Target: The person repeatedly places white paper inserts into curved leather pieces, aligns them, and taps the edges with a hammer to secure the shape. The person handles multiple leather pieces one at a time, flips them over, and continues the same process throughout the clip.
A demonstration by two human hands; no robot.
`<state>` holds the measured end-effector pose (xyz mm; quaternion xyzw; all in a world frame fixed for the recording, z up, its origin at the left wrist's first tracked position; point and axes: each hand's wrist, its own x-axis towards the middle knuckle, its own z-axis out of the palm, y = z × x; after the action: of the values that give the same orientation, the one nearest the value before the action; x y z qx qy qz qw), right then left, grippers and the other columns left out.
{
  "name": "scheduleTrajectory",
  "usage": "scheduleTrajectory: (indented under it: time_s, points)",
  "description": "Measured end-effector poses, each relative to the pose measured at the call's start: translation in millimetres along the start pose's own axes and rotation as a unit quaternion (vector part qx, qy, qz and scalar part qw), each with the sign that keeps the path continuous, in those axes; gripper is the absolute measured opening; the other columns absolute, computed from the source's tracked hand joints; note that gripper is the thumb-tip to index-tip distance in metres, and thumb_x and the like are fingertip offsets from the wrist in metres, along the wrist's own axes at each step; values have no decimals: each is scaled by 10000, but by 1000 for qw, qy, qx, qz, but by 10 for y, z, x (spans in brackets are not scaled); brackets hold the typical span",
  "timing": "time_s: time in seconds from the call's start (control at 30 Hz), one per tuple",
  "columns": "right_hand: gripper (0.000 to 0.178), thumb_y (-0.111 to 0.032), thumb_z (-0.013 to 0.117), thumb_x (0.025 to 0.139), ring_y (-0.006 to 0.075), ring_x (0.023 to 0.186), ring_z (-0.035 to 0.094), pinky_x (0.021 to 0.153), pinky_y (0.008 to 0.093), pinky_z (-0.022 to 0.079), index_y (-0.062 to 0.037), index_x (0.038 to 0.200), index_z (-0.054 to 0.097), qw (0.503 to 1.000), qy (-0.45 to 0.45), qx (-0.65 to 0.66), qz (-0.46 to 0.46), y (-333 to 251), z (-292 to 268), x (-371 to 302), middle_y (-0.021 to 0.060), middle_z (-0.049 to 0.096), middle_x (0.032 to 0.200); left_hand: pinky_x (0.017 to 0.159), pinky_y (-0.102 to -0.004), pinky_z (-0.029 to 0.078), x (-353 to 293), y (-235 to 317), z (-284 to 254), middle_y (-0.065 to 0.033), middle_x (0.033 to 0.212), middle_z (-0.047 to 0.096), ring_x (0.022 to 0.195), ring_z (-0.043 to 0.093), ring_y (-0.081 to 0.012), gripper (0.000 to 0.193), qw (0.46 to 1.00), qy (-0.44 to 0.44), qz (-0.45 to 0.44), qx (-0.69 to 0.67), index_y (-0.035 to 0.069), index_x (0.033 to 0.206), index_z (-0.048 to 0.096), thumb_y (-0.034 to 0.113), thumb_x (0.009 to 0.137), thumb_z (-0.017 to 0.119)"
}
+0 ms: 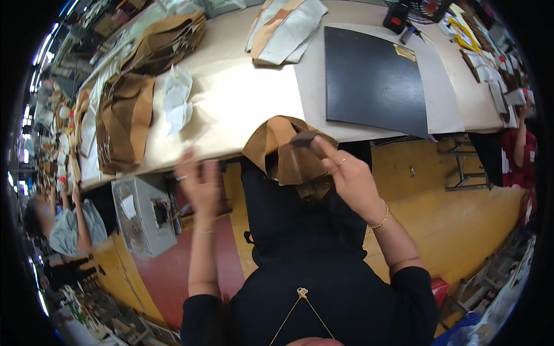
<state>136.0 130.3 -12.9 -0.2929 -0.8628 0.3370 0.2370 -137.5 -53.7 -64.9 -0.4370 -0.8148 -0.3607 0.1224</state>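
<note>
A brown and tan leather piece [278, 151], curved like a cap panel, rests between the table's near edge and my lap. Over it, my right hand [349, 179] pinches a small dark brown piece [304, 139] between thumb and fingers; its exact kind is hard to make out. My left hand [199, 181] is raised by the table edge, left of the leather piece. It is blurred by motion, its fingers look spread, and it holds nothing I can see.
Brown leather stacks [124, 124] and a crumpled white piece [178, 99] lie on the left of the table. Further back are pale and tan panels [287, 29]. At right lies a black board [375, 81]. A grey metal box [141, 213] stands below the table. Co-workers sit left and right.
</note>
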Motion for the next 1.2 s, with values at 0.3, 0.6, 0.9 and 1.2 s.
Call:
scheduleTrajectory:
  time_s: [0.3,0.6,0.9,1.2]
  points:
    - [362,-144,542,1021,204,676,608,680,304,525,-19,1360,572,994,69,79,-34,117,81,-43,144,720,1033,1165,-393,310,-525,1299,863,-228,1597,263,1470,298,-341,663,950,-114,-64,-282,0,1527,310,96,956,632]
    - [392,-143,543,1025,189,681,598,670,306,515,-25,1399,539,996,-22,76,51,98,-37,-91,143,670,859,1158,-398,331,-533,1355,887,-233,1603,241,1466,301,-353,776,959,-127,-79,-241,19,1562,203,89,934,654]
    - [382,-78,565,997,251,662,579,662,331,513,-32,1376,559,992,-52,80,84,162,69,-197,155,619,820,1192,-482,253,-553,1345,925,-256,1610,185,1469,268,-393,888,940,-149,-133,-276,-30,1552,158,125,881,716]
    - [368,-82,578,995,230,683,589,675,300,505,-23,1357,575,991,2,113,76,158,149,-428,145,629,844,1187,-431,277,-600,1364,968,-212,1616,220,1471,288,-363,990,958,-134,-121,-225,12,1575,90,110,840,747]
